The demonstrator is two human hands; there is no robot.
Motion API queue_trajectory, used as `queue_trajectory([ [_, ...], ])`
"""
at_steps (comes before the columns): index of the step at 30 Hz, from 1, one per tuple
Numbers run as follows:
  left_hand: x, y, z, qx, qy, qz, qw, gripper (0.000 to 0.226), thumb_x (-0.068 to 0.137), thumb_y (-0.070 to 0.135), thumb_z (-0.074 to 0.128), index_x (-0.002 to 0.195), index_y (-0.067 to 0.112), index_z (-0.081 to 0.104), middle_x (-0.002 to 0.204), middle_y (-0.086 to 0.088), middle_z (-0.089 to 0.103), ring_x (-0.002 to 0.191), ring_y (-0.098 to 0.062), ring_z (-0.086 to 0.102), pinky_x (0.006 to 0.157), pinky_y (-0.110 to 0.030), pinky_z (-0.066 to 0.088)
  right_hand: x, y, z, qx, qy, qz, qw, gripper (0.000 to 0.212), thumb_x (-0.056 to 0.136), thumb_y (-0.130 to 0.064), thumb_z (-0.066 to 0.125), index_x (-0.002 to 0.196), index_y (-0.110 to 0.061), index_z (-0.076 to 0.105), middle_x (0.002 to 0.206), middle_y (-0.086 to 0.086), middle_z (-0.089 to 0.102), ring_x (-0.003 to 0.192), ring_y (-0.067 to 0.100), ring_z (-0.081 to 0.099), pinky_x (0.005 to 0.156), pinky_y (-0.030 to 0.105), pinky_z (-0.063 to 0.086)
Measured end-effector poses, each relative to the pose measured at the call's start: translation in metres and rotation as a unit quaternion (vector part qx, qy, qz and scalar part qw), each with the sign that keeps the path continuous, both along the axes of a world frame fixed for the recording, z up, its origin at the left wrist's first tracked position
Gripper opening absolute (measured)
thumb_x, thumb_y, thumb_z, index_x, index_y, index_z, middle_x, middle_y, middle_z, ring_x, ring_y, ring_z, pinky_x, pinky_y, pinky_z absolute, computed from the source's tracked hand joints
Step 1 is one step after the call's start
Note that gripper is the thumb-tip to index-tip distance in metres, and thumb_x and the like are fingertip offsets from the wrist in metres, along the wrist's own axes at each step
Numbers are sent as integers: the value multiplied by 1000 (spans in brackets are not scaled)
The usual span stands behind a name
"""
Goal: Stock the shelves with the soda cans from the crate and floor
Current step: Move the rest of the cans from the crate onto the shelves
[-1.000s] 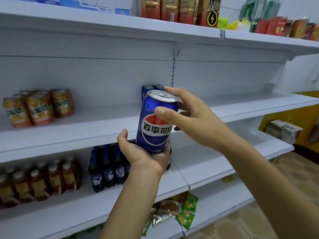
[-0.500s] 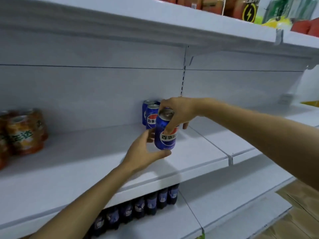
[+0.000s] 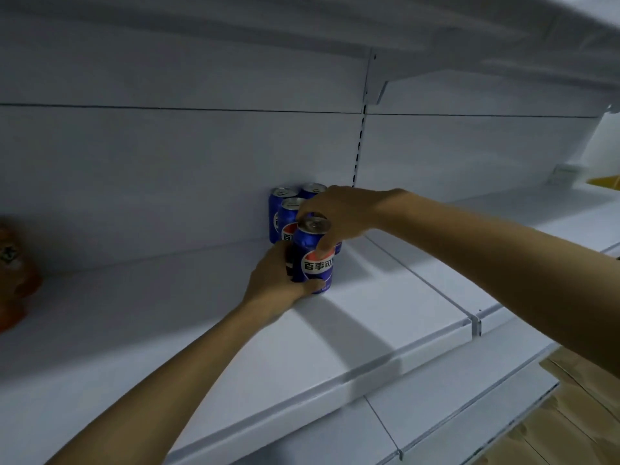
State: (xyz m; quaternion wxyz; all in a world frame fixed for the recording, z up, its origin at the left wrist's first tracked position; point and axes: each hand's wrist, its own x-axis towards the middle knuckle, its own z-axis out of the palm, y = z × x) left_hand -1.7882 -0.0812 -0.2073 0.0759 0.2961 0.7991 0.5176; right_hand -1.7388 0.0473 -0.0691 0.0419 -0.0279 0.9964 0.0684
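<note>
A blue soda can (image 3: pixel 313 260) with a red, white and blue logo stands upright on the white shelf (image 3: pixel 352 317), in front of three more blue cans (image 3: pixel 286 216) lined up against the back wall. My right hand (image 3: pixel 339 216) grips the front can from above, fingers around its silver top. My left hand (image 3: pixel 278 280) holds its lower left side, thumb curled under the front of the base. The can's base looks level with the shelf board.
Orange-labelled packs (image 3: pixel 13 273) sit blurred at the far left of the same shelf. A lower white shelf (image 3: pixel 469 417) juts out below. Wooden-patterned floor (image 3: pixel 587 407) shows at bottom right. The upper shelf's underside (image 3: pixel 302 25) hangs overhead.
Both hands carried the can from chest height forward onto the shelf and lowered it in front of the other cans. The view moved closer and tilted up.
</note>
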Motion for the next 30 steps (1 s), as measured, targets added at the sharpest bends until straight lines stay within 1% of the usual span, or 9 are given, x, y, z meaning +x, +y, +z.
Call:
queue_trajectory([
  [4,-5,4,-9,27,0,33,999,89,53,32,91,126,24,41,126,2,51,105,-22,62,90,-44,53,-4,5,-4,-15,20,1,1000,62,76,-41,76,128,-21,50,117,3,59,99,22,57,78,30,51],
  [7,-13,9,-10,16,6,39,999,82,56,30,89,124,24,45,123,1,56,106,-22,61,91,-44,52,-9,6,-7,-7,38,-2,999,62,79,-37,74,131,-16,50,121,6,58,103,23,56,73,24,41],
  [10,-17,12,-11,7,3,39,999,76,57,29,88,122,23,48,118,1,61,106,-22,61,92,-44,52,-14,7,-8,-12,41,-5,999,63,78,-36,75,133,-16,49,124,6,57,98,18,50,74,24,38],
  [16,-10,13,-8,-19,17,53,998,79,62,29,87,128,18,45,124,-3,59,110,-24,59,94,-44,50,-14,5,-14,8,37,-23,999,63,82,-34,71,136,-13,46,127,10,56,108,26,55,75,25,40],
  [19,-3,11,3,-58,28,45,997,81,64,33,85,132,18,44,128,-3,57,115,-24,56,95,-38,48,-11,2,-15,14,28,-36,999,65,84,-32,70,140,-14,41,129,10,56,110,27,55,75,26,41],
  [23,10,-7,22,-100,42,20,994,81,64,35,86,133,22,45,127,0,56,115,-22,55,96,-38,47,6,-3,-9,-2,29,-63,998,80,81,-35,74,145,-15,31,136,9,52,116,28,54,86,32,48],
  [25,19,-22,28,-118,58,22,991,82,69,35,83,138,19,40,131,-3,53,116,-22,53,96,-36,46,21,-5,-3,-15,49,-70,996,81,78,-33,77,143,-14,33,134,9,53,116,27,54,85,30,45],
  [27,33,-40,33,-159,88,37,983,92,71,44,80,144,16,31,140,-7,46,121,-24,51,98,-36,45,43,-7,0,-5,56,-79,995,79,78,-32,77,142,-14,34,132,8,53,115,26,53,83,28,41],
  [30,66,-68,38,-200,122,52,971,97,72,51,76,147,14,27,145,-9,41,126,-24,47,102,-39,43,81,-18,-3,28,47,-83,995,75,79,-35,76,140,-15,38,135,10,52,118,28,52,92,34,44],
])
